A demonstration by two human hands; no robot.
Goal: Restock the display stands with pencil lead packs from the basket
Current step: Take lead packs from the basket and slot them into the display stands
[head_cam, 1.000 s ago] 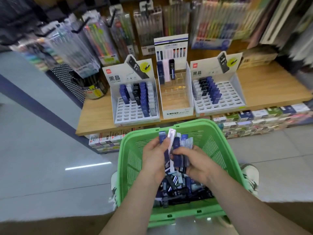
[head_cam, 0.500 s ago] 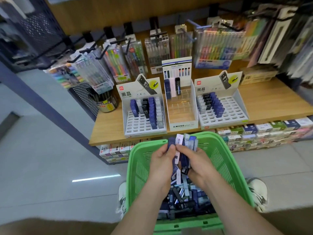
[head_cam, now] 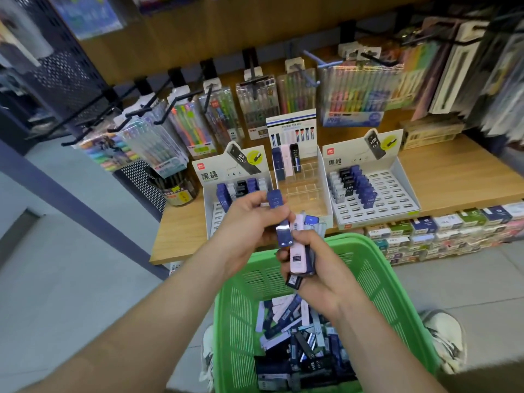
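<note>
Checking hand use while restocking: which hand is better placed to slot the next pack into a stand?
Probably left. The left hand pinches a single blue pack, in front of the left stand; the right hand grips a whole bundle of packs above the green basket.

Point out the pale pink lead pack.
Head view, centre: the pale pink plastic lead pack stands in the right hand's bundle, above the green plastic basket.

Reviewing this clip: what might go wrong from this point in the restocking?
1. The right hand grips a bundle of mixed packs; a dark pack sticks out below and may slip out.
2. The left hand pinches a blue pack in front of the left stand, hiding its slots, so it may land in the wrong row.
</note>
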